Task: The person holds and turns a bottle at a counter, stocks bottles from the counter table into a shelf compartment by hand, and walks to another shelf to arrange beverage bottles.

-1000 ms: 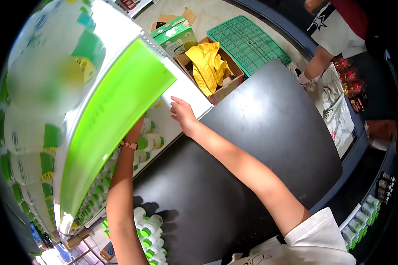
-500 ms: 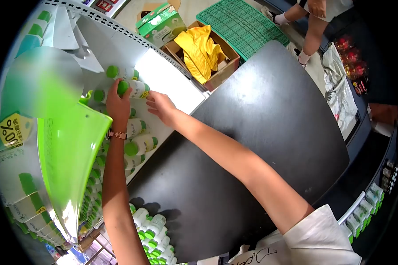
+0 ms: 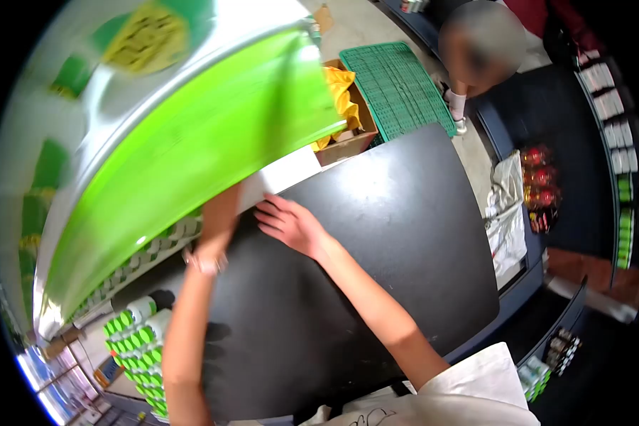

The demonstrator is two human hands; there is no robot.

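My left hand [image 3: 221,216], with a bracelet at the wrist, reaches up behind a bright green curved panel [image 3: 192,135]. Its fingers are hidden there and the hand is blurred, so what it holds does not show. My right hand [image 3: 291,224] is open with fingers stretched, holding nothing, above the table edge beside the white shelf surface [image 3: 291,172]. Under the panel's lower edge, a row of white bottles [image 3: 181,231] shows in part. Below both arms lies the black tabletop [image 3: 362,248].
Many green-capped bottles [image 3: 138,341] stand at the lower left. Beyond the table are a cardboard box [image 3: 362,135] with yellow cloth, a green plastic crate [image 3: 401,89] and a white bag [image 3: 505,213]. A person [image 3: 461,92] is at the far side.
The view has swung, and the green panel now covers the shelf interior. Earlier my left hand gripped a green-capped bottle; now its fingers are out of sight. My right hand is away from that bottle.
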